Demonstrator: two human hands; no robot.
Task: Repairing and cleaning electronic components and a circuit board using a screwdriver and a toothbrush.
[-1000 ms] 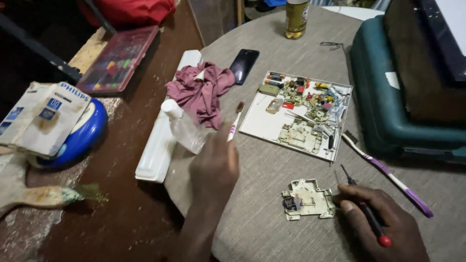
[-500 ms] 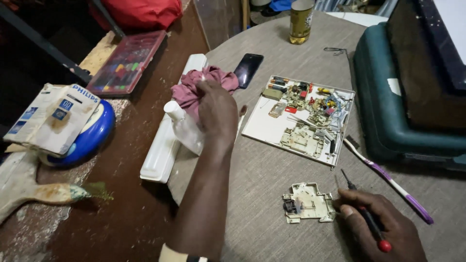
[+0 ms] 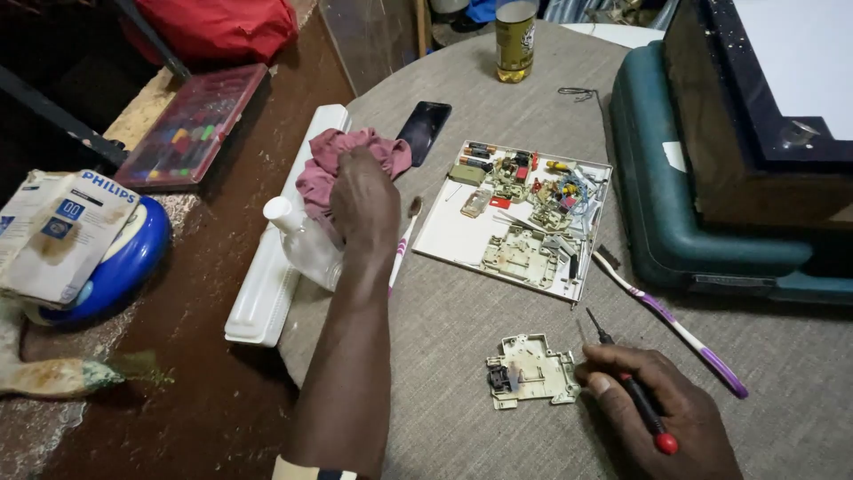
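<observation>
Since a second ago the left hand [image 3: 364, 200] has gone from holding a white-and-pink toothbrush [image 3: 402, 244] up over the cloth to resting on the crumpled maroon rag [image 3: 333, 164]; the toothbrush now lies flat just right of that hand. Left fingers curl down onto the rag, gripping it as far as can be seen; fingertips hidden under the hand. Right hand [image 3: 662, 418] unchanged, closed around a thin screwdriver with black shaft and red ball end [image 3: 635, 391], tip pointing up-left.

Landmark: white flat tray of electronic parts [image 3: 444, 236] on the round grey fabric-covered table [image 3: 498, 307].
- Rag: just left of the tray, touching a clear plastic bottle with white cap [image 3: 302, 244].
- Small cream plastic breaker-type part [image 3: 533, 369]: below the tray, just left of the right hand, thumb touching its edge.
- Purple-and-white toothbrush [image 3: 671, 324]: lower right of the tray, flat on the table.
- Black phone [image 3: 424, 131]: above-left of the tray, screen dark.
- Yellow can [image 3: 515, 40]: well above the tray.
- Teal hard case [image 3: 675, 204]: right of the tray, a dark box stacked on it.
- Long white plastic strip [image 3: 271, 284]: left of the tray, at the table's edge, under the bottle.
- Blue round object [image 3: 124, 267] with a cardboard box on top: far left of the tray.
- Red-lidded compartment box [image 3: 191, 124]: upper left, well apart from the tray.
</observation>
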